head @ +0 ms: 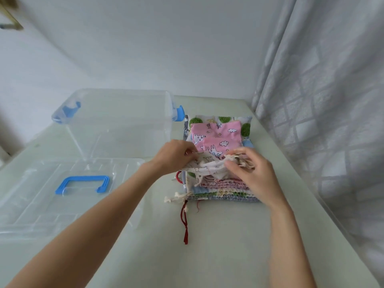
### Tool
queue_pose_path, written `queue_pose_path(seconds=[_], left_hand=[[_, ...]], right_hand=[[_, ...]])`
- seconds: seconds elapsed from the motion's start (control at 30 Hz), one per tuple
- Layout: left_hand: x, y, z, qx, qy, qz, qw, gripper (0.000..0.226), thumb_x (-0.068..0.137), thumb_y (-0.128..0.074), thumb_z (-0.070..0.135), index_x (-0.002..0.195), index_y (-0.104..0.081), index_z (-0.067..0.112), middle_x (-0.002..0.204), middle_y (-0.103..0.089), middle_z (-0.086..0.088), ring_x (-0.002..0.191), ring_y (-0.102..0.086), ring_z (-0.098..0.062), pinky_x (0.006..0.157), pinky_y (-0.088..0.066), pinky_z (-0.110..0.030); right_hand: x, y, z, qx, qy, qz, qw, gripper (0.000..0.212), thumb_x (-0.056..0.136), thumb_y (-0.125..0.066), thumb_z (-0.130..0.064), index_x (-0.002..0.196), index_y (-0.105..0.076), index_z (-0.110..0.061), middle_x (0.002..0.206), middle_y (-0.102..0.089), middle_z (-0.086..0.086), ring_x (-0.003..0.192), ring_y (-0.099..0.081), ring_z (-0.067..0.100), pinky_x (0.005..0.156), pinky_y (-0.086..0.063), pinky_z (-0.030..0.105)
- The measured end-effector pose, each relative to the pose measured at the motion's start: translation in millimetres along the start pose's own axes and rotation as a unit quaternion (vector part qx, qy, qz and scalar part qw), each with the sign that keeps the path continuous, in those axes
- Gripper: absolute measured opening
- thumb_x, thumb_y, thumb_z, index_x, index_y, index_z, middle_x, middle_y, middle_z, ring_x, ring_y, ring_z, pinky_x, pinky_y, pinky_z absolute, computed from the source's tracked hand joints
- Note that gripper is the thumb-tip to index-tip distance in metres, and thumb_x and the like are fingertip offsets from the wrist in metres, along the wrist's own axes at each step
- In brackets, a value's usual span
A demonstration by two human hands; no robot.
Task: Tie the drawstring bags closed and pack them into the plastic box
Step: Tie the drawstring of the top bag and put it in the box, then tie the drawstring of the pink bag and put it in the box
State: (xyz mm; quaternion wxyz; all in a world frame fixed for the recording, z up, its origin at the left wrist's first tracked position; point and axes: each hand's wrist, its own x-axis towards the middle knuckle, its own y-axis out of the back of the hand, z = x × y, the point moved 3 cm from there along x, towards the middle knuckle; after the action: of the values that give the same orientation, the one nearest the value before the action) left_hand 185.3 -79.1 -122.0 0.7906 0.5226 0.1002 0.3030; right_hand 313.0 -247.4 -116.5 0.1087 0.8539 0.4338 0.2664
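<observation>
Two bare forearms reach in from 6 and 7 o'clock across the pale, matte table (207, 256); the right hand (252, 173) curls its fingers round the frayed cream cords at the mouth of a white printed drawstring bag (207, 166), while the left hand (176, 155) pinches the gathered cloth edge of the same bag at its 9 o'clock end; the bag is soft, crumpled cotton, stretched between the two hands. It lies on top of a stack of bags (222, 190) at about 1 o'clock from the frame's centre, whose puckered mouths show as pink, yellow, green and blue ruffled layers; pink cloud-print cloth (216, 134) and a leaf-print bag (246, 129) lie flat toward 12 o'clock. A dark red twisted cord (184, 221) trails from the stack toward 6 o'clock. At 10 o'clock stands the plastic box (116, 123), clear, rectangular, with blue latches; nearer, at 9 o'clock, its clear ribbed lid (41, 204) lies flat, a blue handle (83, 183) on it. A pale patterned curtain (322, 100) hangs at 3 o'clock.
</observation>
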Motion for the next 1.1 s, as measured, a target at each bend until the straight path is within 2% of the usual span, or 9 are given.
queue_pose_path(seconds=[0.2,0.37,0.47,0.63,0.77,0.87,0.93,1.03,1.1], left_hand=[[-44,78,-19,-0.228,-0.012,0.263,0.937,0.004,0.092,-0.056,0.025,0.089,-0.056,0.022,0.080,-0.053,0.012,0.056,-0.058,0.000,0.050,-0.039,-0.010],[-41,139,-76,-0.210,0.024,0.361,0.908,0.004,0.090,-0.058,0.020,0.088,-0.056,0.019,0.092,-0.057,0.000,0.068,-0.058,-0.012,0.056,-0.041,-0.008],[-28,164,-115,-0.147,0.075,0.353,0.921,0.005,0.089,-0.059,0.022,0.091,-0.058,0.018,0.099,-0.059,0.002,0.073,-0.061,-0.014,0.059,-0.043,-0.015],[-6,178,-165,-0.037,0.139,0.255,0.956,0.017,0.087,-0.062,0.025,0.097,-0.055,0.013,0.100,-0.067,0.001,0.072,-0.061,-0.019,0.065,-0.044,-0.030],[2,173,-183,0.060,0.173,0.172,0.968,0.028,0.087,-0.060,0.034,0.106,-0.050,0.016,0.101,-0.069,0.005,0.079,-0.061,-0.022,0.066,-0.041,-0.030],[-5,172,-175,0.108,0.157,0.230,0.954,0.022,0.090,-0.053,0.039,0.103,-0.055,0.021,0.099,-0.069,0.011,0.089,-0.064,-0.018,0.069,-0.042,-0.030],[-16,170,-156,0.089,0.115,0.302,0.942,0.016,0.090,-0.052,0.035,0.094,-0.060,0.022,0.091,-0.069,0.013,0.078,-0.061,-0.010,0.063,-0.039,-0.026],[-39,153,-114,0.023,0.045,0.382,0.923,0.012,0.087,-0.056,0.030,0.081,-0.063,0.022,0.073,-0.065,0.016,0.056,-0.049,0.002,0.053,-0.033,-0.014],[-51,132,-87,-0.019,0.005,0.389,0.921,0.011,0.083,-0.056,0.029,0.076,-0.062,0.023,0.066,-0.060,0.018,0.057,-0.052,0.001,0.053,-0.036,-0.014]], right_hand=[[32,-5,-52,0.068,0.030,0.063,0.995,0.022,0.078,-0.073,-0.013,0.089,-0.057,-0.022,0.100,-0.064,-0.009,0.086,-0.064,0.009,0.072,-0.050,0.017],[105,-70,-100,-0.007,0.081,0.020,0.997,0.027,0.080,-0.071,-0.015,0.103,-0.057,-0.019,0.101,-0.063,-0.007,0.092,-0.061,0.012,0.080,-0.051,0.020],[150,-112,-104,-0.050,0.090,-0.003,0.995,0.019,0.080,-0.070,-0.017,0.096,-0.060,-0.021,0.092,-0.066,-0.001,0.080,-0.064,0.017,0.076,-0.053,0.029],[199,-169,-86,-0.200,0.053,-0.070,0.976,0.020,0.082,-0.054,-0.002,0.086,-0.063,-0.020,0.085,-0.068,0.003,0.072,-0.059,0.018,0.056,-0.038,0.020],[212,-189,-75,-0.253,0.049,-0.122,0.958,0.020,0.082,-0.053,-0.001,0.092,-0.066,-0.014,0.093,-0.067,0.004,0.089,-0.060,0.022,0.071,-0.040,0.024],[205,-185,-81,-0.234,0.099,-0.112,0.961,0.010,0.087,-0.058,-0.018,0.094,-0.065,-0.018,0.108,-0.065,-0.001,0.103,-0.056,0.018,0.083,-0.041,0.029],[189,-173,-88,-0.206,0.155,-0.084,0.963,0.008,0.089,-0.059,-0.020,0.093,-0.065,-0.019,0.112,-0.063,-0.003,0.107,-0.052,0.015,0.085,-0.039,0.028],[151,-144,-91,-0.152,0.190,-0.030,0.970,0.009,0.089,-0.059,-0.016,0.091,-0.067,-0.019,0.101,-0.067,-0.006,0.098,-0.058,0.013,0.085,-0.044,0.028],[121,-121,-84,-0.137,0.180,-0.027,0.974,0.010,0.089,-0.059,-0.014,0.092,-0.068,-0.017,0.091,-0.068,-0.008,0.087,-0.064,0.011,0.081,-0.051,0.028]])
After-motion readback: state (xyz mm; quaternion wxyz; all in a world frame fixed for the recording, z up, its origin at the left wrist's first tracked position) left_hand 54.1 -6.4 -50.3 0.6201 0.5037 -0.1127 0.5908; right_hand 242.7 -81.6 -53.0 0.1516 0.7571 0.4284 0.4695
